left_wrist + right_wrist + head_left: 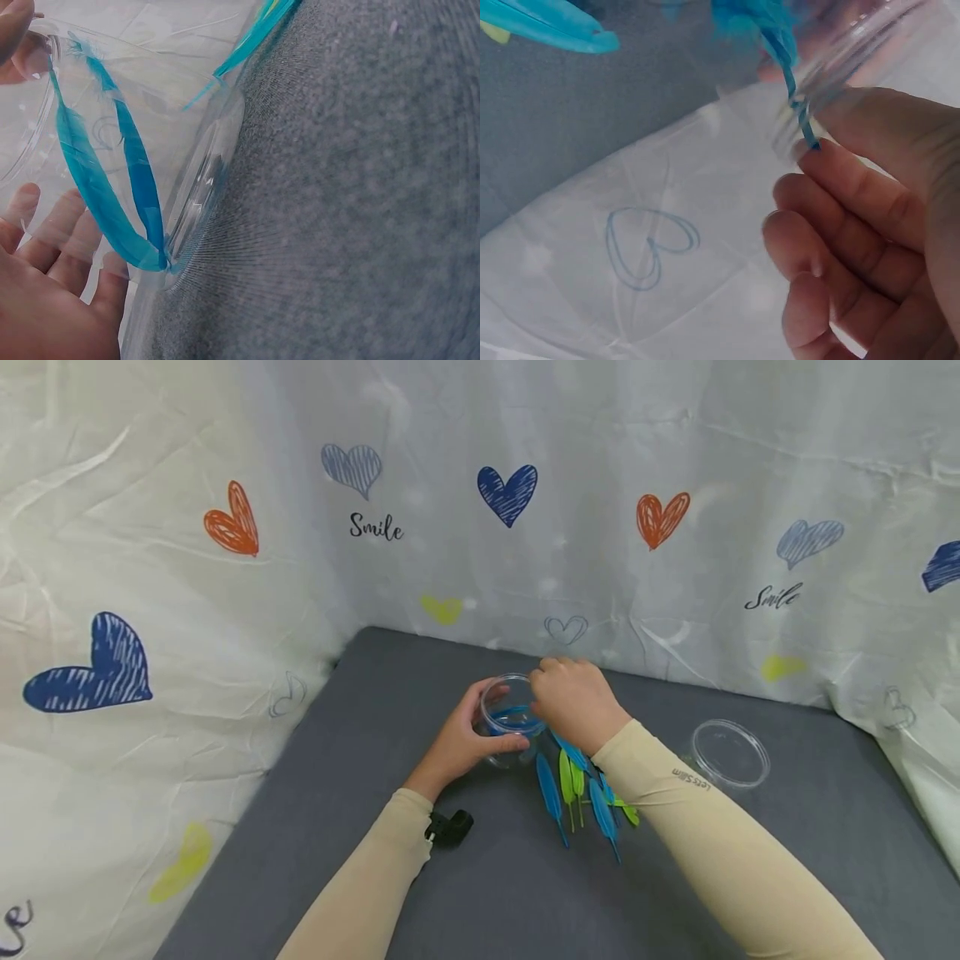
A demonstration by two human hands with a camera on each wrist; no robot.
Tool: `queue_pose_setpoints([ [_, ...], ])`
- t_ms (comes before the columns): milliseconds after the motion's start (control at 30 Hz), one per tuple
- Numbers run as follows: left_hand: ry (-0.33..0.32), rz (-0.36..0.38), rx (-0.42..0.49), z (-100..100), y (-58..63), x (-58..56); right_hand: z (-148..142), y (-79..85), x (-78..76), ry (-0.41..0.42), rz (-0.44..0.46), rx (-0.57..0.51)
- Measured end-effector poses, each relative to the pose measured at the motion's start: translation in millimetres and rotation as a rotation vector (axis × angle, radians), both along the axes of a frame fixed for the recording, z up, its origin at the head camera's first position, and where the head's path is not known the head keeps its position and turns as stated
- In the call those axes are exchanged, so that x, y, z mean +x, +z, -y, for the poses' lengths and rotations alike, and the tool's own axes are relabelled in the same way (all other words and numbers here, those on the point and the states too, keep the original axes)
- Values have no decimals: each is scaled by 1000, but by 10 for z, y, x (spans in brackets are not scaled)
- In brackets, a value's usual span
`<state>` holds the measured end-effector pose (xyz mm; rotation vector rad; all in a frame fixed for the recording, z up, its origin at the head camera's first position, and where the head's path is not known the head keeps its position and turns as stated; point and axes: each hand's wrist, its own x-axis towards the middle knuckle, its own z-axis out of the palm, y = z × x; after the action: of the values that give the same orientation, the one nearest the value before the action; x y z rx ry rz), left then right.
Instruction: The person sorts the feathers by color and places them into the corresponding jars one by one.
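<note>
My left hand [468, 731] holds a clear plastic jar [516, 759] upright on the cloth, thumb at the near side and fingers round the far side. Inside the jar, a bent blue feather [97, 195] curves along the wall in the left wrist view. At the rim, my right hand [577, 702] pinches the thin quill of a blue feather [805, 124] between thumb and forefinger. Blue feathers [549, 789] and lime-green feathers [567, 775] lie on the cloth just right of the jar, partly under my right forearm.
A round clear lid [731, 754] lies to the right, beyond my right sleeve. Grey cloth [480, 893] covers the table. White curtains [450, 435] printed with hearts hang behind and at both sides. A small black device [452, 828] is strapped at my left wrist.
</note>
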<state>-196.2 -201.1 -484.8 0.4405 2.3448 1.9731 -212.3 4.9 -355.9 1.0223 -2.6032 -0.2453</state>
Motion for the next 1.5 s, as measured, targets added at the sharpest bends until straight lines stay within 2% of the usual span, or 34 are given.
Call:
queue_pose_setpoints([
  [200, 5, -18, -20, -1, 22, -43, -205, 105, 75, -3, 14, -116],
  [367, 4, -21, -15, 5, 23, -61, -413, 54, 189, -30, 40, -218],
  [633, 24, -6, -27, 65, 30, -64, -711, -264, 420, -70, 113, -290],
  [900, 42, -3, -31, 101, 8, -48, -908, -629, 539, -165, 210, -301],
  [1200, 40, -2, -40, 66, 14, -35, -961, -812, 548, -207, 294, -307],
  [1500, 16, 0, -24, -6, -8, -36, -993, -947, 511, -190, 295, -318],
])
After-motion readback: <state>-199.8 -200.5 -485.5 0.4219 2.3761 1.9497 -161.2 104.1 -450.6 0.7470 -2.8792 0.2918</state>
